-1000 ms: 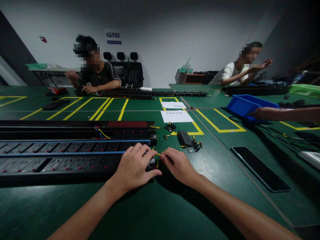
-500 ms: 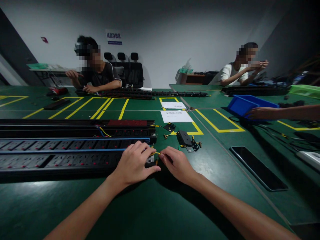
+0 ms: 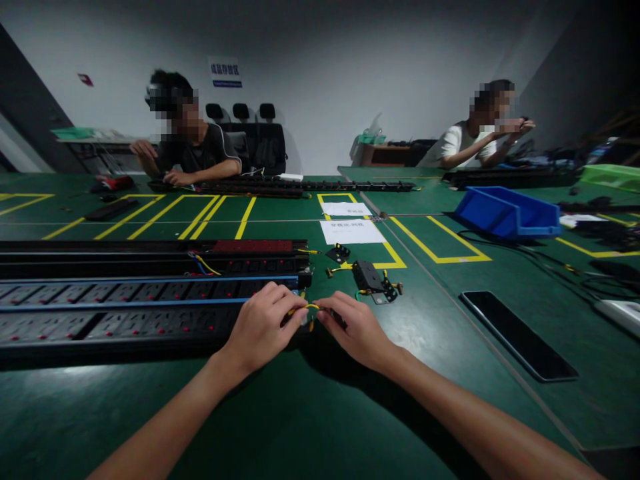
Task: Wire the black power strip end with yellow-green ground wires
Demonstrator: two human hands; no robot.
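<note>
Between my two hands runs a short yellow wire (image 3: 313, 306), bent in a slight arc. My left hand (image 3: 267, 323) pinches one side of it at the end of the nearest power strip (image 3: 165, 323), a long black bar with a row of sockets and red switches. The other side of the wire is pinched by my right hand (image 3: 353, 327), just off that end. Behind lies a second power strip (image 3: 175, 291) with blue edges. A black socket module (image 3: 369, 275) with short wires rests beyond my right hand, beside a small black bracket (image 3: 390, 288).
A phone (image 3: 517, 335) lies at the right. Farther back are a blue bin (image 3: 507, 212), black cables (image 3: 530, 257) and a paper sheet (image 3: 351, 232). Two people sit across the green table (image 3: 280, 413), and an open black housing (image 3: 150, 259) stretches behind the strips.
My left thumb has closed in onto the yellow wire, which was held by my right fingers before. Another person's hand has left the blue bin at the right.
</note>
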